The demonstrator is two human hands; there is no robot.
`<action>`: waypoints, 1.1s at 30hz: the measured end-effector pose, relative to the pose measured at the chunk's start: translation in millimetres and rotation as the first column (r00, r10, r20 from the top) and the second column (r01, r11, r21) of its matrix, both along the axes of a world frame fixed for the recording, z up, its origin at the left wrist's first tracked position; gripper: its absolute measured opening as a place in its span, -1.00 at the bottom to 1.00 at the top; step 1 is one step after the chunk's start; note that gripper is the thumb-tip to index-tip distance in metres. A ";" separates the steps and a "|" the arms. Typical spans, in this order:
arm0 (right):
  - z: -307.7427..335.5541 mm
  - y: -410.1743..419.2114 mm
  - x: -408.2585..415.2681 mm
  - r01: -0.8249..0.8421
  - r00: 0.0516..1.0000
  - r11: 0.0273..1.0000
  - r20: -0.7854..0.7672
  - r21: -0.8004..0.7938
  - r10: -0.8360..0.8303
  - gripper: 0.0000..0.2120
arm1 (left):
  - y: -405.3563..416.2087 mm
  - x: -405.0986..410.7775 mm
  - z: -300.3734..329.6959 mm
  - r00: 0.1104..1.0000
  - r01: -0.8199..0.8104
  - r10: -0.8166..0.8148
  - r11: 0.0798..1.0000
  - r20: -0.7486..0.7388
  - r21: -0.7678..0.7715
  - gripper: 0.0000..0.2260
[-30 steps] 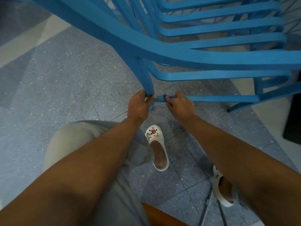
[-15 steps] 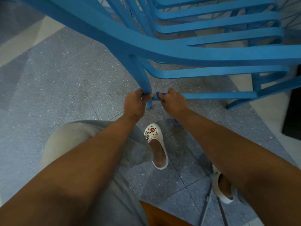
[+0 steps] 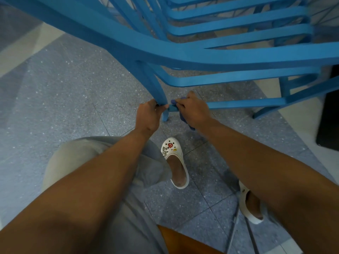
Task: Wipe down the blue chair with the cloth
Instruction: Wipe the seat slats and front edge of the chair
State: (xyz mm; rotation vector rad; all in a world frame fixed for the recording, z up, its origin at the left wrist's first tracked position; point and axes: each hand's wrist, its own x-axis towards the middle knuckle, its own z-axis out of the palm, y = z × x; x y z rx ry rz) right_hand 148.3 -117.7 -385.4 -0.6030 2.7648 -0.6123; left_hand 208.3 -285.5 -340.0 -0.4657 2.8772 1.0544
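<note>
Blue chair point(image 3: 211, 57) leg: left hand point(image 3: 148, 114) grips | right hand point(image 3: 192, 111) grips cloth point(image 3: 183, 117)

Indoor room with a hard floor, I'd say a home or a plain common room, though I can't settle which. What I see: grey speckled floor tiles point(image 3: 64, 99) with a pale cream strip point(image 3: 27, 46) along one edge, a painted blue chair point(image 3: 201, 57) of slatted wood, and casual white clogs point(image 3: 175, 162) on the feet (charms stuck on one). A dark block point(image 3: 330, 110) stands at the right edge, too cropped to identify.
</note>
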 end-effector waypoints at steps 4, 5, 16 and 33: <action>-7.4 -21.8 15.2 0.008 1.000 0.995 -0.014 0.104 -0.007 -0.76 | -1.0 0.3 1.2 1.000 0.020 -0.020 1.000 -0.007 -0.016 -0.72; -8.7 -26.0 19.4 -0.004 1.000 0.992 -0.005 0.124 0.005 -0.76 | -1.1 0.2 1.4 1.000 0.020 -0.020 1.000 -0.011 -0.011 -0.72; -3.7 -14.4 9.0 -0.160 0.982 0.919 -0.036 0.361 0.185 -0.68 | 0.8 -0.3 0.2 1.000 -0.002 0.002 1.000 0.006 0.000 -0.73; -16.5 117.3 12.0 0.108 0.990 0.952 -0.115 0.287 -0.078 -0.58 | 12.3 3.4 -11.3 0.983 -0.076 0.089 0.994 0.160 -0.084 -0.58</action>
